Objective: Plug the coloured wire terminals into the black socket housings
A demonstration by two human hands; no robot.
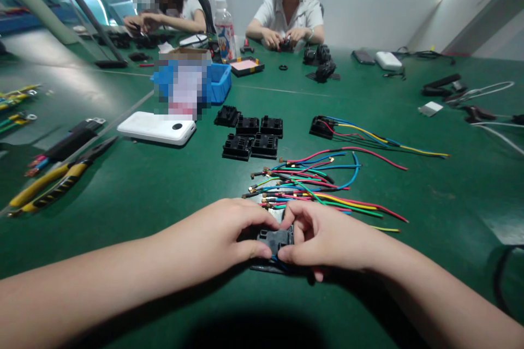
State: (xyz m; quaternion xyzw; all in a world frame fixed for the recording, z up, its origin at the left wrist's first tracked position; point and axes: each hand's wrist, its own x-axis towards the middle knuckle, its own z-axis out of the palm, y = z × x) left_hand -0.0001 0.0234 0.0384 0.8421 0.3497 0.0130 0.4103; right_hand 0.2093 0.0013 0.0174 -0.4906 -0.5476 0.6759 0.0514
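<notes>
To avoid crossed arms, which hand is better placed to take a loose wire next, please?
Probably the right hand: most loose wires lie nearer it than the left hand; both hold the black module.

forearms (135, 262) converging | left hand (233, 226) fingers bent, thumb inward | right hand (313, 234) fingers curled, thumb extended

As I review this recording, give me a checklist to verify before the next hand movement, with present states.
1. Left hand on the black housing: ok, thumb and fingers at its left side.
2. Right hand on it too: ok, at its right side.
3. Wire seating inside that housing: cannot tell, fingers cover much of it.
4. Loose wires untangled: not ok, several cross, colours mixed.
5. Pliers clear of both hands: ok, lying off to the left.
</notes>
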